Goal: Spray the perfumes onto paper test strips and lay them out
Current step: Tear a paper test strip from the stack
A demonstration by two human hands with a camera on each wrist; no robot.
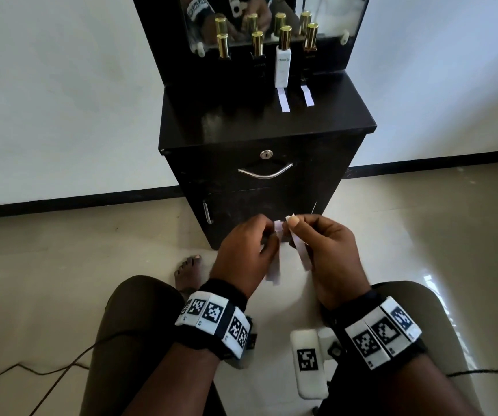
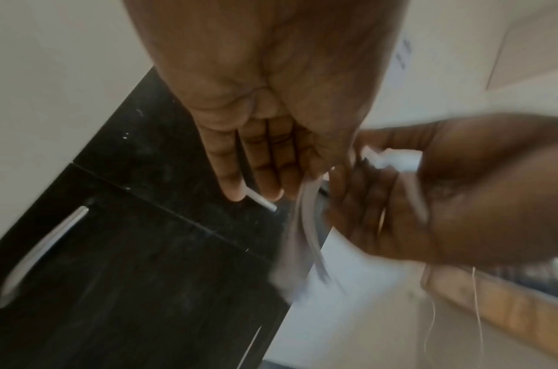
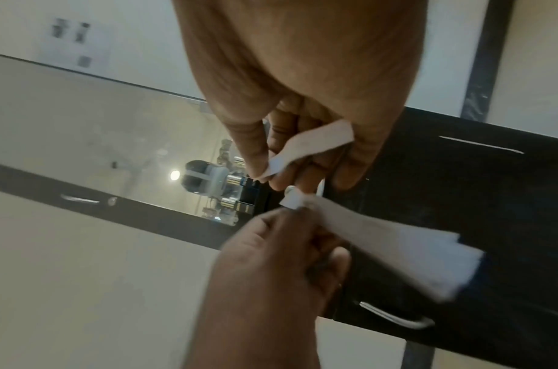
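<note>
The cabinet [image 1: 241,127] is black all over, with a silver handle [image 1: 265,172] and silver lock [image 1: 266,154]. Four perfume bottles stand on it with shiny gold caps [image 1: 285,36]; one bottle [image 1: 282,67] is white with grey lettering, the others dark. Two white paper strips [image 1: 284,99] lie in front, and more white strips [image 1: 301,255] sit in the hands. The wristbands [image 1: 211,321] are black with white tiles of black square patterns. Floor cream, wall white, skirting black

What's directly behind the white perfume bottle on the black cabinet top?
Behind the white perfume bottle with the gold cap is the mirror, showing reflected gold caps. The bottle hides the cabinet back panel directly behind it.
</note>
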